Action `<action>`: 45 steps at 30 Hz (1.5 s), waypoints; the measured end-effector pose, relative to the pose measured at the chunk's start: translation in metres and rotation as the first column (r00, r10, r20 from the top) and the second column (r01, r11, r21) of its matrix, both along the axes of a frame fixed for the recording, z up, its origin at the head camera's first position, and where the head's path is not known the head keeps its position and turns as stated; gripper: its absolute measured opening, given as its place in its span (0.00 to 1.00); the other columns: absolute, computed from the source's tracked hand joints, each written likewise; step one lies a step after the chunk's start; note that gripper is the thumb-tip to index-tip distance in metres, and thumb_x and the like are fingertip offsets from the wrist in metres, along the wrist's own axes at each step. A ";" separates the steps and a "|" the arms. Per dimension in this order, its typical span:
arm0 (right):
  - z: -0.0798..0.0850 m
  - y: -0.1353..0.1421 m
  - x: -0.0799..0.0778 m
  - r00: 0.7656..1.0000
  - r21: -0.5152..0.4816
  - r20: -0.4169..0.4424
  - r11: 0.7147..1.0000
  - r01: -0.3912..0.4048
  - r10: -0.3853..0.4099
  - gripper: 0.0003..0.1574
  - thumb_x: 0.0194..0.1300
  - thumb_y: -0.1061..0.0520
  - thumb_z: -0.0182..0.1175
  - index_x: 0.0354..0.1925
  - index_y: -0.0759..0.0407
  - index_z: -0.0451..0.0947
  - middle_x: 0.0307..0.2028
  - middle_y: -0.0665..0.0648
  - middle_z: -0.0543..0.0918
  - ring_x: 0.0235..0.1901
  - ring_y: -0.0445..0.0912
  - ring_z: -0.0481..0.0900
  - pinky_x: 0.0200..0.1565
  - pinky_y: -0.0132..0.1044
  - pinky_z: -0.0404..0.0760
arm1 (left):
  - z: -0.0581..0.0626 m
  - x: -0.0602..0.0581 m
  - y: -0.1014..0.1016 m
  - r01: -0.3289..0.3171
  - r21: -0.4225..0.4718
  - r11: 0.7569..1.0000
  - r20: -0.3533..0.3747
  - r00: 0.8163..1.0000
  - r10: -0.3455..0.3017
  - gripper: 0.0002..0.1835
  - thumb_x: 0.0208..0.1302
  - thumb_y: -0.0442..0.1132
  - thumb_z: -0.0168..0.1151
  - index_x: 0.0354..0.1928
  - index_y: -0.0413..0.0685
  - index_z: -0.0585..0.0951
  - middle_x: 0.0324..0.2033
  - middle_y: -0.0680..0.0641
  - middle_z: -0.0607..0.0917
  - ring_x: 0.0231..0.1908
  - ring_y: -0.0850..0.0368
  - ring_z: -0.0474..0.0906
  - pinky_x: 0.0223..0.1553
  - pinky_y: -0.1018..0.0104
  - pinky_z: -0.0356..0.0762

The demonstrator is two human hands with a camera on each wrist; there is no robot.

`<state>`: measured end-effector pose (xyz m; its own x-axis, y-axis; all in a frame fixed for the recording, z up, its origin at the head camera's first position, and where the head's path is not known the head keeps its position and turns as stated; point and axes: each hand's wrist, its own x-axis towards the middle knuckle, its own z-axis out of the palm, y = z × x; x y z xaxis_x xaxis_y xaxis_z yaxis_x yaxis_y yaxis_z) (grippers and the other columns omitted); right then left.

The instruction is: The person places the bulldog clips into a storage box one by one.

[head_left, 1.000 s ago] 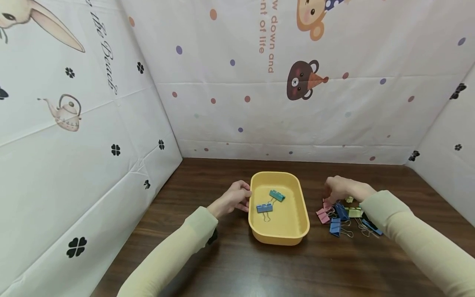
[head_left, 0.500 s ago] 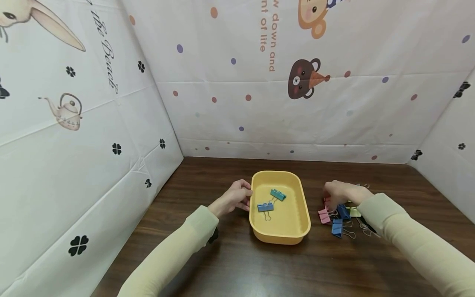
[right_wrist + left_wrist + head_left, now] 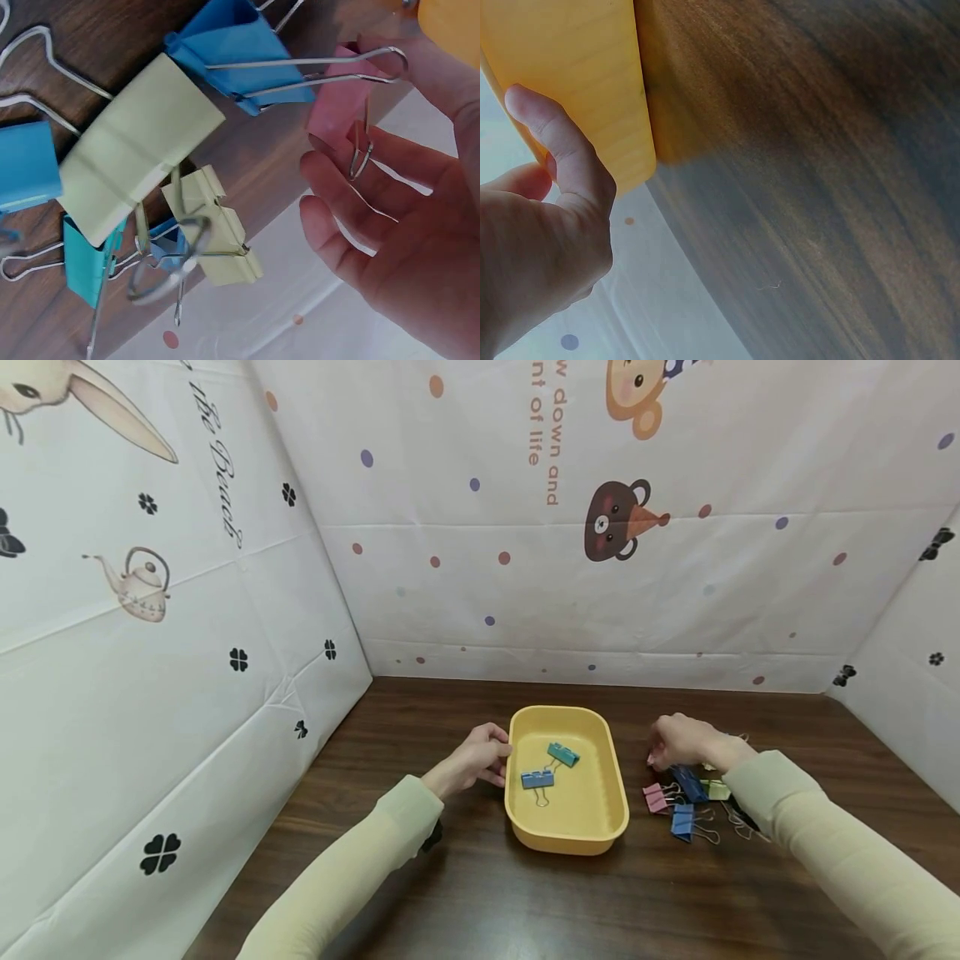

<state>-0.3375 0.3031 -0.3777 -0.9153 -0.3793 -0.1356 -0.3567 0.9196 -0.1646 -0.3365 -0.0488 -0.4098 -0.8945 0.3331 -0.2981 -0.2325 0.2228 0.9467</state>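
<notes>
My left hand (image 3: 476, 758) pinches the left rim of a yellow tray (image 3: 573, 843); in the left wrist view the thumb (image 3: 544, 116) lies along its outer wall. Inside the tray are a teal binder clip (image 3: 563, 754) and a blue binder clip (image 3: 537, 779). My right hand (image 3: 684, 742) pinches a pink binder clip (image 3: 341, 105) between thumb and fingers, at the left of a loose pile. Beneath and beside that hand are another pink clip (image 3: 656, 798), a dark blue clip (image 3: 688, 783) and a lighter blue clip (image 3: 683, 821).
In the right wrist view the pile also has a large pale yellow-green clip (image 3: 142, 146), a smaller pale clip (image 3: 217, 232) and a teal clip (image 3: 88, 259), their wire handles sticking out. White printed cloth (image 3: 450, 602) rises behind the dark wooden table (image 3: 480, 893).
My right hand has lifted slightly up and left from the pile with the pink binder clip between its fingers. The left hand stays at the tray's rim.
</notes>
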 end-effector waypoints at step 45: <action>0.053 -0.102 0.004 0.971 -0.027 -0.157 0.982 -0.188 0.181 0.21 0.51 0.52 0.69 0.42 0.61 0.80 0.27 0.51 0.76 0.26 0.42 0.69 0.26 0.31 0.65 | 0.003 0.001 -0.001 -0.003 -0.023 1.000 -0.013 1.000 0.003 0.15 0.70 0.34 0.51 0.55 0.37 0.67 0.25 0.44 0.76 0.19 0.55 0.75 0.19 0.66 0.81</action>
